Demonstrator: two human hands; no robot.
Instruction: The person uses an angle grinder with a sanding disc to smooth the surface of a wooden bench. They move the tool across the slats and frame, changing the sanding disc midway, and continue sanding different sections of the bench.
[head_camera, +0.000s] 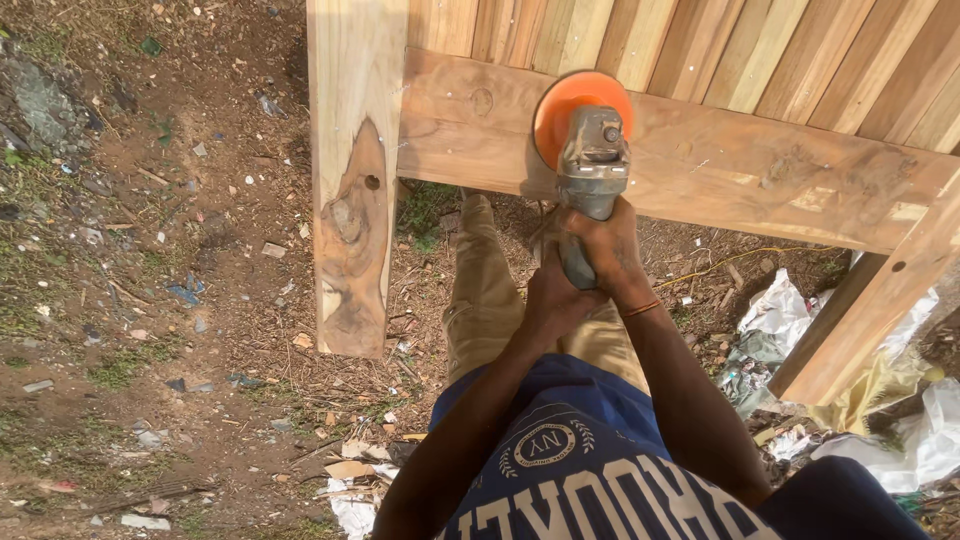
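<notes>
Outdoor yard, bare dirt ground (150, 300) littered with wood chips, scraps and crumpled plastic sheeting (900, 440); a slatted timber frame (760, 60) is stood up on it, upright post (352, 180) to the left. An angle grinder (590, 170) with an orange sanding disc (560, 105) is held against the horizontal cross rail (720, 170), left hand (555, 300) and right hand (605, 245) both wrapped fully closed around the tool body, fingers tight on it. Progress judged as partial: the rail around the disc looks fairly smooth, rough dark patches remain visible further right on the rail and at the post's knot, so sanding appears unfinished.
</notes>
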